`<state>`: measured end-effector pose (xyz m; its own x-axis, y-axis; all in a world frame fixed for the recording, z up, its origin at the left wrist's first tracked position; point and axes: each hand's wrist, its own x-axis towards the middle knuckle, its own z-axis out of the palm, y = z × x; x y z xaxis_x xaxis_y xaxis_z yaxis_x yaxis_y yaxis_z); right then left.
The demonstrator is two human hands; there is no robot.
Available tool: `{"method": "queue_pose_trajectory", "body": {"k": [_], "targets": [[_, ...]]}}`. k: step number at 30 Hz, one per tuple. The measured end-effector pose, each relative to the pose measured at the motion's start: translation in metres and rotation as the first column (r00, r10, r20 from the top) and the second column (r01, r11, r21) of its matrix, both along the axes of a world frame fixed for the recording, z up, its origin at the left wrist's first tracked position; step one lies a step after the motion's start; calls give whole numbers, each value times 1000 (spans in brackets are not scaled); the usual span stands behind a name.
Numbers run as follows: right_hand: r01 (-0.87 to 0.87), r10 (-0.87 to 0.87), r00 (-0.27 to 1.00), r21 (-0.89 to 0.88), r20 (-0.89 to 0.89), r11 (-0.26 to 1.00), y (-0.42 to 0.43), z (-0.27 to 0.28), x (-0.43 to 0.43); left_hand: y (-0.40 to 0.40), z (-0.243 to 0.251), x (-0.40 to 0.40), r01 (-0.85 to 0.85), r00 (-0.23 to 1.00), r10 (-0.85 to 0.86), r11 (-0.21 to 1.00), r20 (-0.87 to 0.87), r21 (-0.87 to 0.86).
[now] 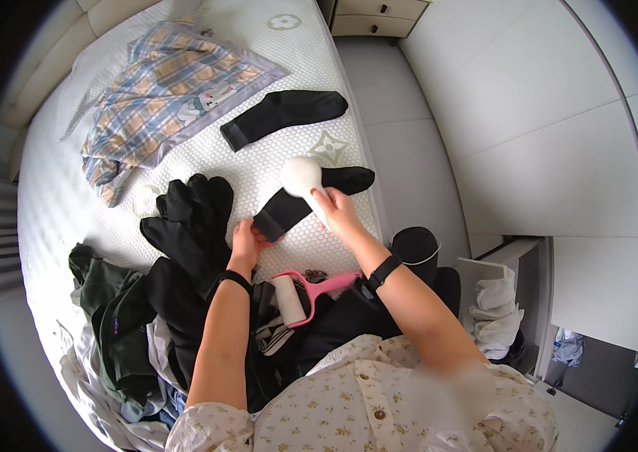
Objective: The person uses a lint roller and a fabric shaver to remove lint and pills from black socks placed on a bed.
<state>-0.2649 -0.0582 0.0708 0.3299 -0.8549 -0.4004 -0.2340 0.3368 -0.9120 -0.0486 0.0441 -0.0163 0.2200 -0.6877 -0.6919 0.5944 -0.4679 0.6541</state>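
My right hand (337,213) grips the handle of a white fabric shaver (300,175). The shaver's round head covers the middle of a black sock (282,213) lying flat on the white mattress (319,248); whether it presses on the fabric I cannot tell. At the sock's ribbed cuff, my left hand (246,243) pinches the edge with thumb and fingers. A second black sock (290,110) lies stretched out farther up the mattress. Close to my lap rests a lint roller (314,291) with a pink handle and a white roll, among dark cloth items.
Left of my arms are bunched black garments (194,226) and a pile with a dark green garment (121,322). A plaid blanket (172,90) lies toward the headboard. At right, an open drawer (539,294) holds white folded cloth (494,311) beside wardrobe doors (556,169).
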Motion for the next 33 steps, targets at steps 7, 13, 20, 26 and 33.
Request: {"method": "queue_pose_trajectory", "body": {"k": [7, 13, 20, 26, 33], "targets": [[16, -16, 998, -5, 60, 1000, -17, 18, -12, 2, 4, -1, -33, 999, 33, 999, -8, 9], [-12, 12, 1000, -40, 1, 999, -14, 5, -10, -2, 8, -6, -20, 1000, 21, 1000, -18, 15], [-104, 104, 994, -11, 44, 995, -8, 16, -24, 9, -14, 7, -18, 1000, 18, 1000, 10, 9], [142, -142, 990, -44, 19, 989, -12, -7, -52, -5, 6, -7, 1, 1000, -1, 1000, -26, -3], [-74, 74, 997, -59, -9, 996, 10, 8, -27, 4, 1, 2, -5, 1000, 5, 1000, 31, 10]]}}
